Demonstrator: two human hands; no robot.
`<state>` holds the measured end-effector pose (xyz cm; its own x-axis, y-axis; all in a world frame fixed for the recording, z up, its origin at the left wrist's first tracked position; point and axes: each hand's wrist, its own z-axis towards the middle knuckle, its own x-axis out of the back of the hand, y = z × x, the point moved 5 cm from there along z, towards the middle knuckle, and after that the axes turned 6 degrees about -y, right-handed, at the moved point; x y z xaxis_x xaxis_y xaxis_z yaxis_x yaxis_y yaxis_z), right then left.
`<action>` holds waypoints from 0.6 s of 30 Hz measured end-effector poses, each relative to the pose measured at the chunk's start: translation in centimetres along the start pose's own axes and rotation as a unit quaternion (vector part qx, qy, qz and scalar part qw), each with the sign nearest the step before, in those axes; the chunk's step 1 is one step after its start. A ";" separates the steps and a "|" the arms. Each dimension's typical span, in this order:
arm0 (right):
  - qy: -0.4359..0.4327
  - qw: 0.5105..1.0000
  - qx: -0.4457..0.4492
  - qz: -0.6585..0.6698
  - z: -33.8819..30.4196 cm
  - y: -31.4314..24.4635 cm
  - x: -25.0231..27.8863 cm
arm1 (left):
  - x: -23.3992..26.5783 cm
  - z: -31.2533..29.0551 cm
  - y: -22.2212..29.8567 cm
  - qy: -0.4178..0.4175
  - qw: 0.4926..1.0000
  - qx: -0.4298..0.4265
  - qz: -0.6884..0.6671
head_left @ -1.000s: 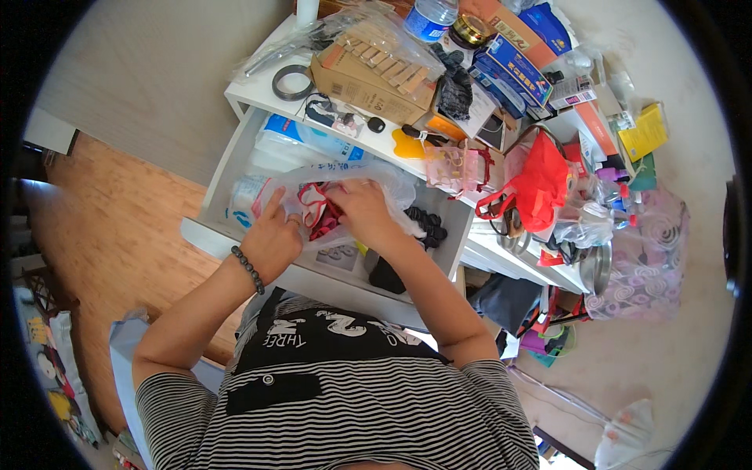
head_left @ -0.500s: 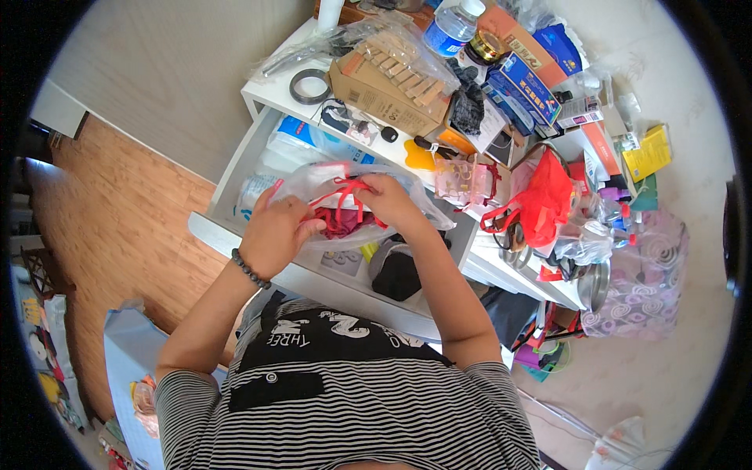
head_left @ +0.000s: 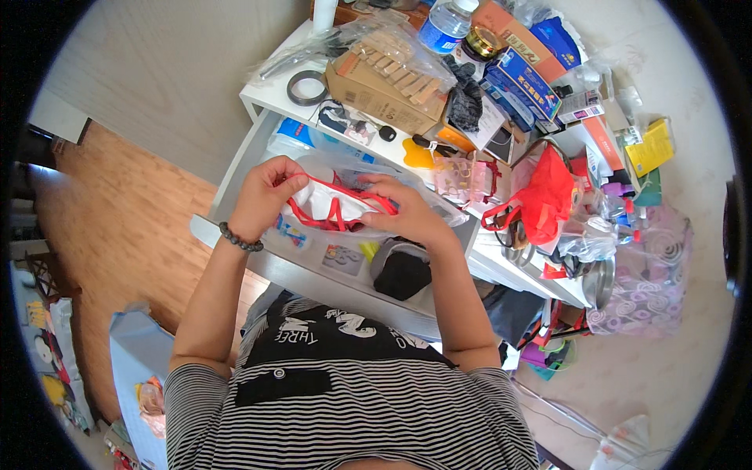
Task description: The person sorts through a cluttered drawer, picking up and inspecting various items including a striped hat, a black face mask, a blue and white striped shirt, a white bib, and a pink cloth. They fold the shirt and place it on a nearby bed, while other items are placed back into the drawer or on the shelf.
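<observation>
Over the pulled-out white drawer, both hands stretch a white cloth piece with red edging and a red strap. My left hand, with a dark bead bracelet on its wrist, pinches its left end between thumb and fingers. The right end is gripped in my right hand, whose fingers curl over the red edge. A clear plastic bag lies loosely behind and around the cloth. Its contents are partly hidden by my hands. Inside the drawer, a black-and-grey fabric item sits below my right hand.
The cabinet top holds a roll of tape, a cardboard box, a water bottle and a blue box. A red bag lies to the right. Wooden floor extends left of the drawer.
The white cloth with red edging is now spread between my hands; before, red ties and dark red fabric showed in the plastic bag. My left hand has risen slightly.
</observation>
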<state>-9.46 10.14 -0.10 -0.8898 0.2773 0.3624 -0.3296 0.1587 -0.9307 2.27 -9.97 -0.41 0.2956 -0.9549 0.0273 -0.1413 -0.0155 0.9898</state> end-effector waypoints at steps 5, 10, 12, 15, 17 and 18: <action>0.034 0.908 0.075 0.412 -0.3 -4.0 1.1 | 0.5 0.2 2.3 0.012 0.990 0.001 -0.140; 0.247 0.943 -0.060 0.216 -0.3 -2.4 2.1 | 1.2 0.7 2.9 0.019 0.974 -0.008 -0.226; 0.325 0.928 -0.041 0.176 -0.5 -2.7 3.0 | 2.2 0.9 3.1 0.027 0.984 -0.022 -0.172; 0.349 0.933 -0.002 0.089 -0.4 -3.5 4.3 | 3.1 1.2 3.5 0.036 0.992 -0.030 -0.115; 0.357 0.929 0.013 0.092 -0.4 -3.9 4.6 | 3.0 1.1 4.6 0.035 0.995 -0.035 -0.090; 0.366 0.925 0.023 0.103 -0.5 -4.3 4.7 | 2.7 1.0 5.4 0.031 0.995 -0.041 -0.080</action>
<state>-12.12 11.24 5.62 -0.4887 0.8669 0.0980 -0.2055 -0.0052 -0.9786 1.36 -12.95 4.85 0.3658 -0.9223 -0.1247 -0.0106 -0.1381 0.9904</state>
